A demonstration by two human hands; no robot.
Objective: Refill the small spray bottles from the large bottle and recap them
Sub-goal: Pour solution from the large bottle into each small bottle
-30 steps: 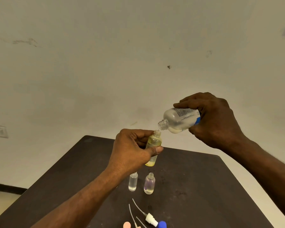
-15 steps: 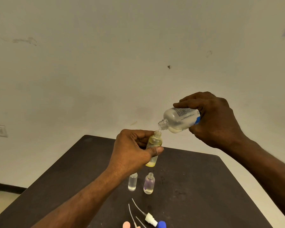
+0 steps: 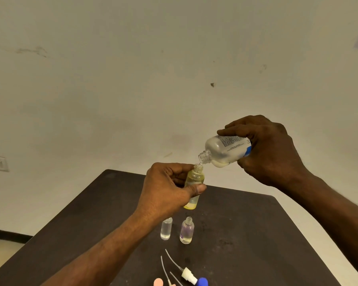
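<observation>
Two hands work above the middle of the tabletop (image 3: 246,234): the left hand (image 3: 165,190) has its fingers clamped on the yellow spray bottle (image 3: 193,183), held upright, while the right hand (image 3: 267,151) grips the tilted large bottle (image 3: 223,151), its mouth just above the small neck. Pouring well probably means a thin stream, mouths kept aligned, and levelling off before the neck brims over.

Soft, even light — sharp, edges bowed.

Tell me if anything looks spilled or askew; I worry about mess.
Nothing stands out. The large bottle tips into the yellow bottle, two small bottles stand upright, and no puddle shows on the table.
</observation>
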